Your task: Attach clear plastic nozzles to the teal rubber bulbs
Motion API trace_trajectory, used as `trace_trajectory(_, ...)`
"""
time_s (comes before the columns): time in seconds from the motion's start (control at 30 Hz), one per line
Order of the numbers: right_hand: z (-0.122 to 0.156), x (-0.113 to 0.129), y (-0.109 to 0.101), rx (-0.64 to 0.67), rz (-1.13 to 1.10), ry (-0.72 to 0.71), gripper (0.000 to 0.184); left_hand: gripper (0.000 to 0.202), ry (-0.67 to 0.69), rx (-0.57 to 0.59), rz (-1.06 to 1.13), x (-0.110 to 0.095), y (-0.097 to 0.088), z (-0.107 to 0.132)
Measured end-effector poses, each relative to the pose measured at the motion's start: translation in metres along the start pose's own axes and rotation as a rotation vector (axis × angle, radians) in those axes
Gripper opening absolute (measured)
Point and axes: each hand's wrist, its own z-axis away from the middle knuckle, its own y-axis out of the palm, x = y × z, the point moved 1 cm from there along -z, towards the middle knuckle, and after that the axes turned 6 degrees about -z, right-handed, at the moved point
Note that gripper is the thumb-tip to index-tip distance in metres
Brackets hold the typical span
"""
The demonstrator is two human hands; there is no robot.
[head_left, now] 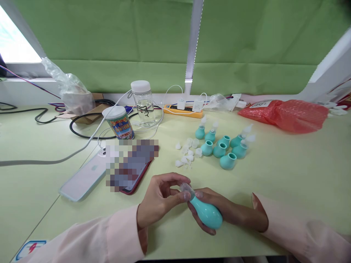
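My right hand [219,210] is wrapped round a teal rubber bulb [206,214], low in the middle of the head view. My left hand [160,197] pinches a small clear plastic tip [186,188] at the bulb's neck. Both hands rest on the pale green table [287,171]. Beyond them stand several more teal bulbs [223,148], some with clear tips fitted. To their left lies a small heap of loose clear tips [187,153].
Two phones [90,175] lie to the left of my hands, one partly blurred out. Behind stand a labelled can [120,122], a clear bottle [143,104], a yellow power strip [186,110] with chargers, cables, a plastic bag [71,91] and a red bag [290,115].
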Motion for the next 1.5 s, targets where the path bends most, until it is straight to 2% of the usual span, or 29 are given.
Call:
trace_trajectory(0.1, 0.001, 0.0, 0.001, 0.034, -0.014, 0.0, 0.043, 0.032, 0.058, -0.022, -0.001, 0.002, -0.001, -0.001)
trace_trajectory(0.17, 0.002, 0.0, 0.001, 0.044, -0.01, -0.016, 0.044, 0.05, 0.085, -0.001, 0.027, 0.003, -0.002, -0.003)
trace_trajectory(0.23, 0.002, 0.001, 0.002, 0.039, 0.019, -0.047, 0.045, 0.055, 0.068, 0.036, 0.043, 0.003, -0.003, -0.005)
trace_trajectory(0.33, 0.002, 0.002, 0.003, 0.043, 0.063, -0.085, 0.046, 0.031, 0.02, 0.087, 0.021, 0.001, -0.002, -0.005)
trace_trajectory(0.43, 0.003, 0.005, 0.006, 0.024, 0.132, -0.098, 0.046, 0.013, 0.035, 0.146, -0.02, -0.003, 0.001, -0.003)
trace_trajectory(0.57, 0.009, 0.013, 0.012, -0.054, 0.28, -0.048, 0.045, 0.014, 0.04, 0.189, -0.026, -0.008, 0.001, -0.002)
trace_trajectory(0.63, 0.011, 0.018, 0.009, -0.134, 0.371, -0.113, 0.044, 0.016, 0.072, 0.155, -0.024, -0.01, -0.003, -0.003)
trace_trajectory(0.73, 0.009, 0.026, -0.006, -0.347, 0.561, -0.297, 0.036, 0.016, 0.132, 0.065, -0.044, -0.009, -0.012, -0.006)
trace_trajectory(0.83, 0.0, 0.034, -0.024, -0.543, 0.933, -0.395, 0.028, 0.02, 0.11, 0.002, 0.026, -0.005, -0.019, -0.01)
trace_trajectory(0.93, -0.014, 0.041, -0.032, -0.557, 1.301, -0.372, 0.032, 0.024, 0.053, -0.008, 0.138, 0.0, -0.019, -0.012)
trace_trajectory(1.07, -0.033, 0.045, -0.029, -0.519, 1.524, -0.22, 0.037, 0.028, 0.015, 0.061, 0.204, 0.001, -0.013, -0.013)
trace_trajectory(1.2, -0.043, 0.046, -0.027, -0.474, 1.537, -0.24, 0.028, 0.031, -0.046, 0.118, 0.111, -0.001, -0.009, -0.011)
trace_trajectory(1.33, -0.037, 0.051, -0.029, -0.5, 1.526, -0.332, 0.025, 0.025, -0.079, 0.07, 0.102, -0.001, -0.011, -0.009)
trace_trajectory(1.43, -0.024, 0.059, -0.028, -0.489, 1.344, -0.504, 0.022, 0.022, -0.11, 0.049, 0.069, -0.002, -0.012, -0.009)
trace_trajectory(1.5, -0.015, 0.064, -0.026, -0.42, 1.165, -0.534, 0.021, 0.023, -0.123, 0.06, 0.009, -0.002, -0.012, -0.009)
